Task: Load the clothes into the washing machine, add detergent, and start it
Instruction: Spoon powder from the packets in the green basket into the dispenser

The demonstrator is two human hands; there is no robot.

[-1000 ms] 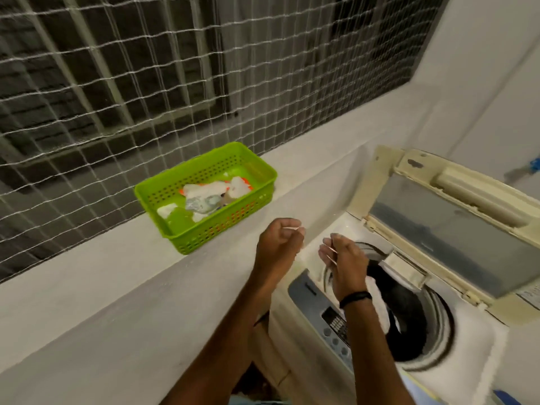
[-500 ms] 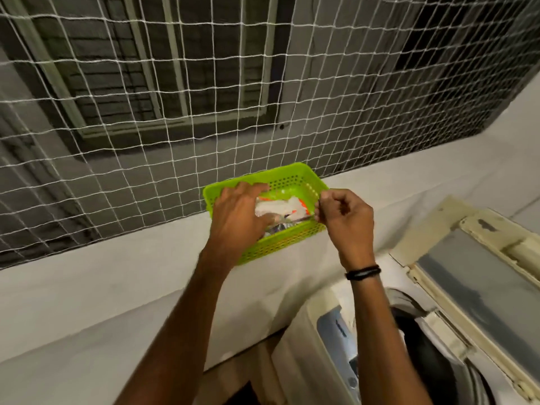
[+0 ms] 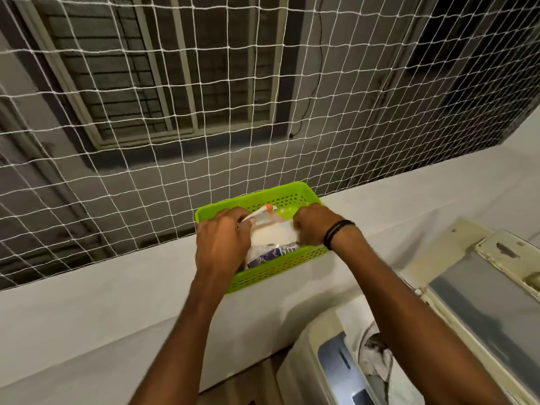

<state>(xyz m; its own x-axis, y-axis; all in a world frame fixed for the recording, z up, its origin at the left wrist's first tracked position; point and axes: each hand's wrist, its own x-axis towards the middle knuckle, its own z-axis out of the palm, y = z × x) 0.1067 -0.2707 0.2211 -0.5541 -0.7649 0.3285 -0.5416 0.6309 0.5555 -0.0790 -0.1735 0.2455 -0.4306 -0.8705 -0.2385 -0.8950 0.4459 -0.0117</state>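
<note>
Status of task: partly done, with the detergent step in hand. The washing machine (image 3: 306,361) stands at lower right with its lid (image 3: 482,302) raised. Pale and dark fabric (image 3: 375,355) shows inside the drum opening, so loading appears at least begun; whether all the clothes are in cannot be told. Whether any detergent has reached the drum cannot be told either. The control panel (image 3: 336,358) is untouched by either hand, and with the lid up, closing and starting are judged outstanding.

Position of detergent: a white packet (image 3: 271,236) sits in the green basket (image 3: 280,270), which rests on the grey ledge (image 3: 117,302) above and to the left of the machine. A second sachet with purple print (image 3: 271,254) lies just in front of it, and a small orange-tipped piece (image 3: 268,208) shows behind.

Hands: both are inside the basket, well apart from the machine. The left hand (image 3: 222,241) has its fingers curled round the packet's left edge. The right hand (image 3: 309,229), with a dark wristband (image 3: 339,233), curls its fingers at the packet's right edge. The packet lies between them, touching both; whether it is lifted clear of the basket floor cannot be told.

Surroundings: white netting (image 3: 175,141) spans the opening behind the ledge.
</note>
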